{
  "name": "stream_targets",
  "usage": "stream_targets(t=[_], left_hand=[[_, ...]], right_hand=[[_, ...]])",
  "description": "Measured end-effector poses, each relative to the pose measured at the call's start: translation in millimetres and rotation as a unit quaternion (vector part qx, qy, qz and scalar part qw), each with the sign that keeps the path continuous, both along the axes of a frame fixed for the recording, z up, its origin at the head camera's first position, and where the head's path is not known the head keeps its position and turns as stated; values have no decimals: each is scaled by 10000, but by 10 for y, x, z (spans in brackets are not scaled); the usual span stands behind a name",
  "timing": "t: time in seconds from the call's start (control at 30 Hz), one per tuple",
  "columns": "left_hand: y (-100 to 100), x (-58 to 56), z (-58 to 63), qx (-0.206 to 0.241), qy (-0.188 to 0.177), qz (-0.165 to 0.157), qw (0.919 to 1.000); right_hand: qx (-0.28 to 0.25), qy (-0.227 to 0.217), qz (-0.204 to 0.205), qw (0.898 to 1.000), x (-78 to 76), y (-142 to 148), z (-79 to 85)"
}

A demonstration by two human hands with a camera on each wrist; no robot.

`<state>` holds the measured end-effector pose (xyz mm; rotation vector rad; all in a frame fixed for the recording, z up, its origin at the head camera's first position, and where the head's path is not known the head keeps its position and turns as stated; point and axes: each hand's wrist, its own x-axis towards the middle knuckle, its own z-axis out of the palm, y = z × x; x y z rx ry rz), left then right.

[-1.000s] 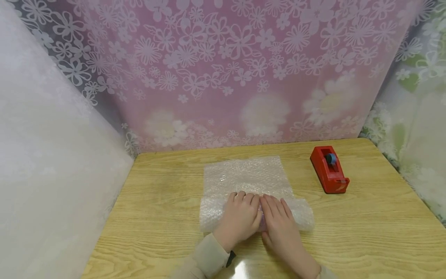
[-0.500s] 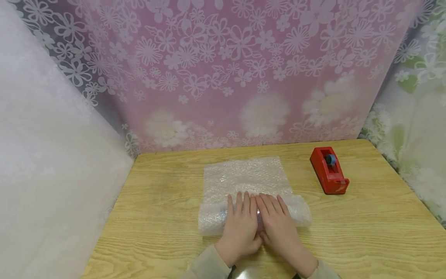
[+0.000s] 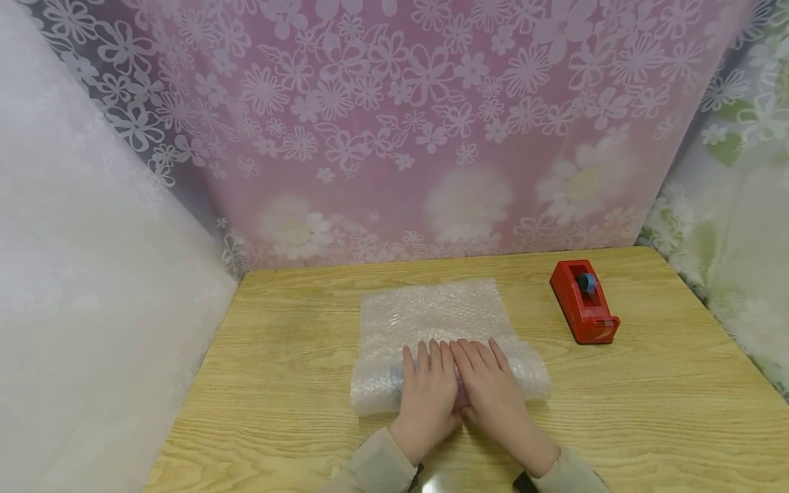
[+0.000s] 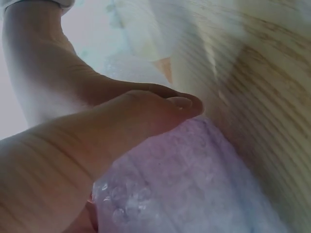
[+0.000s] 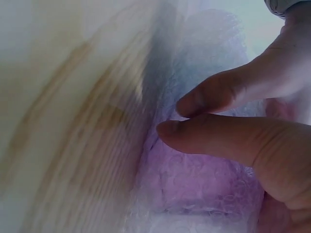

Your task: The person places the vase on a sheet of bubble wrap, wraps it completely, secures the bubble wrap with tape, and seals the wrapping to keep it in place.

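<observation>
Right grip shifted leftward, beside left grip, both clasping a bubble-wrap roll

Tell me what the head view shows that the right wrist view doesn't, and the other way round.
Only the head view: the tape dispenser, the floral curtain, the flat wrap beyond the roll, and the backs of the left hand and right hand, fingers laid over the roll.

Only the right wrist view: the roll's near side in close-up, with both thumbs plainly seen, tips close together.

Both: part of each hand, the bubble-wrap roll, something pink inside that neither view identifies, and the table.
</observation>
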<state>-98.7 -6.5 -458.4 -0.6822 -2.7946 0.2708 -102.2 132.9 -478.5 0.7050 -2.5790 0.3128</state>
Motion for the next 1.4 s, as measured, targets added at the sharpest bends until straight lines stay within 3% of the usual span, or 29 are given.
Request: stream_targets(t=[0.47, 1.13, 1.4], left_hand=[[49, -50, -34, -41, 234, 8, 9997], [81, -64, -45, -62, 778, -99, 9969], [86, -47, -42, -60, 560, -42, 9984]], right_hand=[[-267, 520, 162, 9982, -66, 13, -21], [-374, -247, 112, 9989, -45, 58, 55], [-255, -383, 128, 9989, -10, 40, 102]])
